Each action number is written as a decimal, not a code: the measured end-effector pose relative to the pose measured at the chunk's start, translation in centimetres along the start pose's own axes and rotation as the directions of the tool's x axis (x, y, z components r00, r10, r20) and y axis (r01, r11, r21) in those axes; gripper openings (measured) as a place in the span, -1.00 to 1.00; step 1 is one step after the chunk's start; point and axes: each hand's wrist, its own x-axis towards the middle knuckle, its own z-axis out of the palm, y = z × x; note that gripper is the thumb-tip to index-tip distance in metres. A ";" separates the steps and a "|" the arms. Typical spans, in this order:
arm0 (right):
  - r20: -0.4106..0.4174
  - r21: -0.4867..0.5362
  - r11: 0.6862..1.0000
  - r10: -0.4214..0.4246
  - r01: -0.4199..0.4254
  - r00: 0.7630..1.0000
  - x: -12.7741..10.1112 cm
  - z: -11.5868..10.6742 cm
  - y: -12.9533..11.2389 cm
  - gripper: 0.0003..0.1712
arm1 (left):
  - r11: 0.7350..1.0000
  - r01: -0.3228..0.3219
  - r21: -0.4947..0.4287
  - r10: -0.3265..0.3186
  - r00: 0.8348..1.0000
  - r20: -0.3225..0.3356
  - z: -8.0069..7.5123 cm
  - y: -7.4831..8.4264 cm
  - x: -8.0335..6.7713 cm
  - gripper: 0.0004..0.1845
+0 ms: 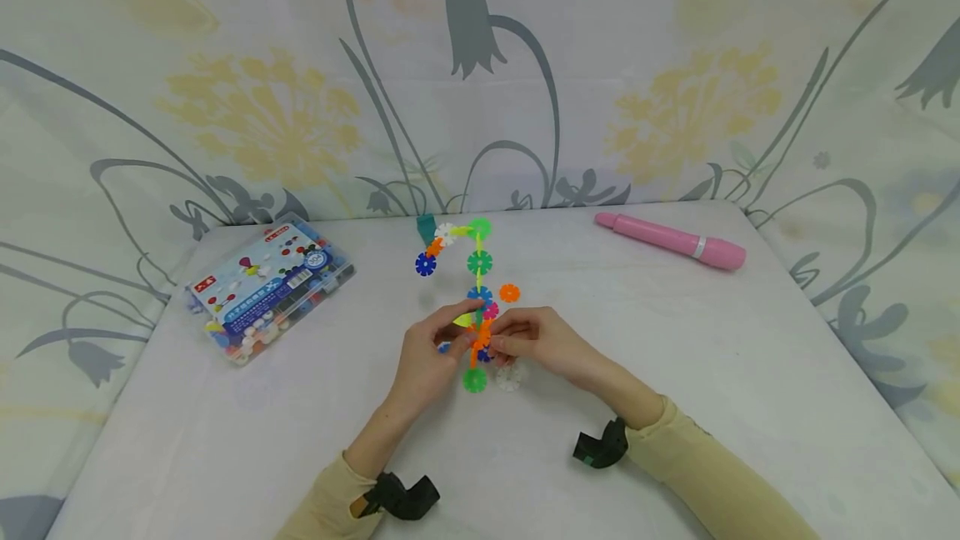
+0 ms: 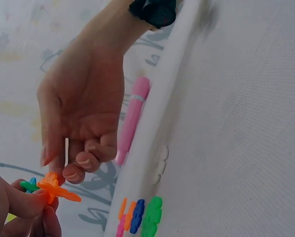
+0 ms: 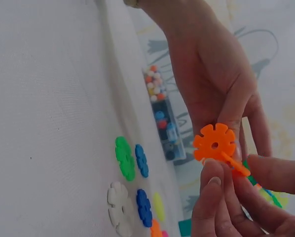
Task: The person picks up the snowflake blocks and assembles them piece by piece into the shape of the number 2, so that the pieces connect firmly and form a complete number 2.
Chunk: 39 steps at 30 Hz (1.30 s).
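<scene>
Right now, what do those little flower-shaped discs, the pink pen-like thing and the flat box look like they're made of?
The orange disc pinched between the left hand and right hand looks like moulded plastic: solid bright colour, thin, crisp notched edges, slight sheen. The pink stick seems smooth glossy plastic with a silvery band, perhaps metal or foil. The box appears clear hard plastic, since its contents show through under a printed label.

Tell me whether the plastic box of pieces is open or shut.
Shut: the plastic box lies flat with its labelled lid on, pieces showing through its clear side.
</scene>
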 end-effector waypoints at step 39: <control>-0.041 0.091 0.996 0.001 0.003 0.999 -0.2 -0.4 0.0 -0.75 | 0.992 0.041 -0.116 -0.006 0.957 0.291 -0.4 -0.3 0.2 -0.22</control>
